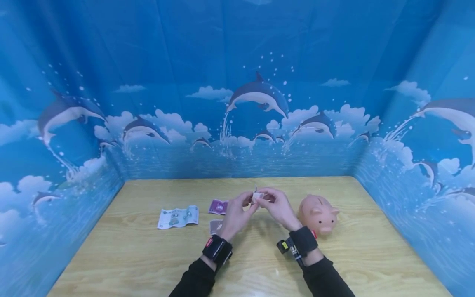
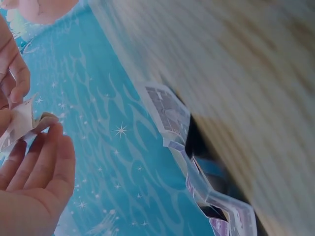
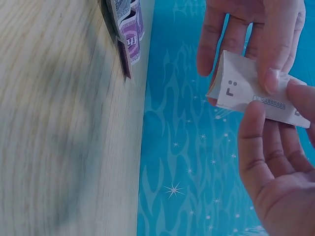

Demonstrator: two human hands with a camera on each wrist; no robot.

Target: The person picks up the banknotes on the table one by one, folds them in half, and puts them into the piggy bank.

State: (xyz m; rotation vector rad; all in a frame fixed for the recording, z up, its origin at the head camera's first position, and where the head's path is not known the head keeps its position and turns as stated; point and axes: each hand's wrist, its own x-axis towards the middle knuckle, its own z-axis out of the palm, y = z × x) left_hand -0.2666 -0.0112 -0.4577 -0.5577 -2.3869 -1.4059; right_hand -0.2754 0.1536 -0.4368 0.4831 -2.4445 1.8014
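A small folded banknote (image 1: pixel 257 197), pale with printed digits, is held above the table between my two hands. My left hand (image 1: pixel 236 215) grips it from the left, with fingers behind it in the left wrist view. From the other side my right hand (image 1: pixel 277 207) pinches the same banknote (image 3: pixel 241 96). Its folded layers part slightly at one end in the right wrist view. Beside my left hand lie a purple banknote (image 1: pixel 218 207) and a brownish-grey banknote (image 1: pixel 215 227), the latter partly hidden by that hand. To the right of my right wrist stands a pink piggy bank (image 1: pixel 318 215).
A creased greenish banknote (image 1: pixel 178 217) lies farther left on the wooden table (image 1: pixel 126 255). Blue curtains (image 1: pixel 185 161) printed with dolphins enclose the back and both sides. Each wrist wears a black strap with a camera.
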